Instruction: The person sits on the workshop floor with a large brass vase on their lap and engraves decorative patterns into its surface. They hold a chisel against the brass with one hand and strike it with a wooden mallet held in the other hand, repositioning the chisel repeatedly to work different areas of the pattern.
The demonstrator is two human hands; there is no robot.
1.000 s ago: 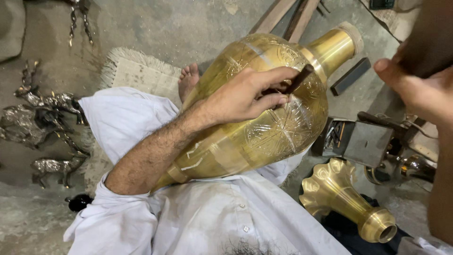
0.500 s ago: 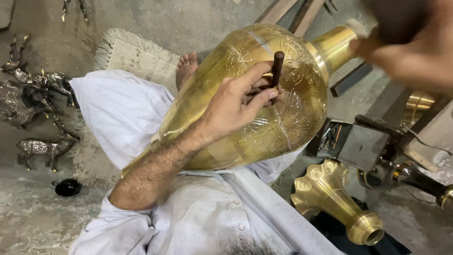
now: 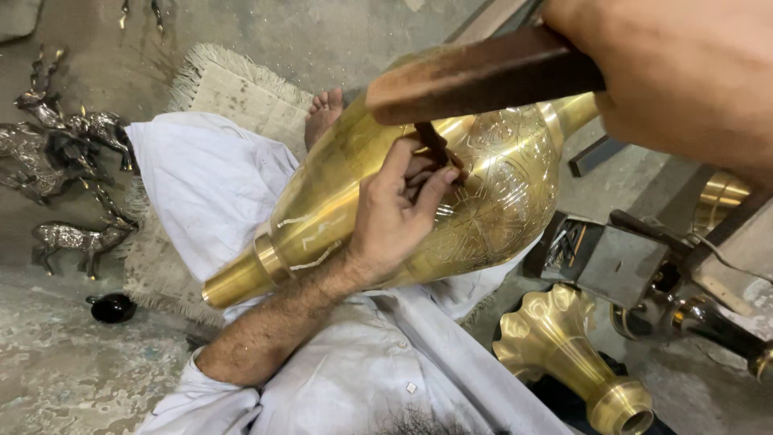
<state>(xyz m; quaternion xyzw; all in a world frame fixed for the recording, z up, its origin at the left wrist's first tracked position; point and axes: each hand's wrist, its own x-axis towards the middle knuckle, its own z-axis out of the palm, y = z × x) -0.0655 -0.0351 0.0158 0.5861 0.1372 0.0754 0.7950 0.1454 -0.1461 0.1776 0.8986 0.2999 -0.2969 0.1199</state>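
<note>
Brass vase [image 3: 483, 201] lying across the lap, neck toward 8 o'clock, mouth end toward 2 o'clock. Left hand [image 3: 398, 217] resting on the belly, fingers [image 3: 435, 189] pinched together round a dark chisel [image 3: 431, 141] set tip-down against the metal. Right hand [image 3: 684, 72] at 1 o'clock, fist wrapped tight on a wooden mallet [image 3: 483, 76] poised just above the chisel head. Engraved pattern covering the belly at 3 o'clock; plain brass toward the neck, only faint scribed lines there, so probably much left to cut. Second brass piece [image 3: 564, 354] at 5 o'clock; metal deer [image 3: 68, 149] at 9 o'clock on the floor.
</note>
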